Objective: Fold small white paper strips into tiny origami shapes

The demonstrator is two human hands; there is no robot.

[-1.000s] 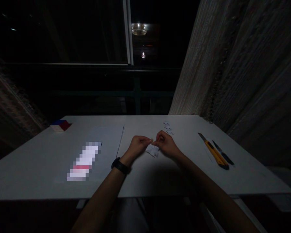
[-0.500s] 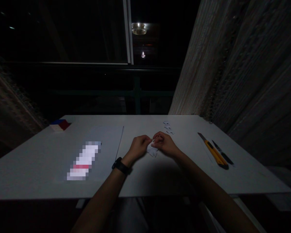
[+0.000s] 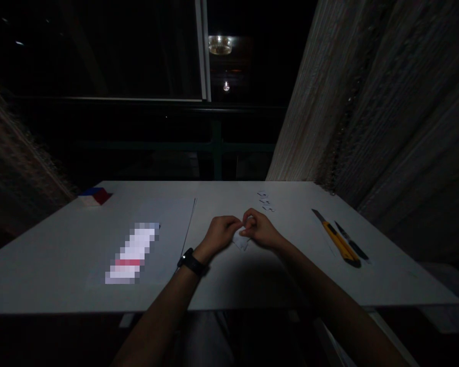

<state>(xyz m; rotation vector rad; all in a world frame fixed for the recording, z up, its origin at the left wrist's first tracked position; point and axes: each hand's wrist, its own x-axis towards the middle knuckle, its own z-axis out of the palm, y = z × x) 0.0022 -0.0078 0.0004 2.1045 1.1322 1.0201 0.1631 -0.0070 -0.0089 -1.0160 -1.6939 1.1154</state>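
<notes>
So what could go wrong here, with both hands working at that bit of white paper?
Two things, perhaps. The white paper piece is at the fingertips of the left hand and right hand, so uneven pulling might crease or tear it. And off to the right, the yellow utility knife lies with its blade apparently exposed, beside a black-handled knife; a careless reach that way might nick a finger.

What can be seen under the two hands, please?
Part of a white paper shows between the left hand and right hand; what they cover cannot be seen.
</notes>
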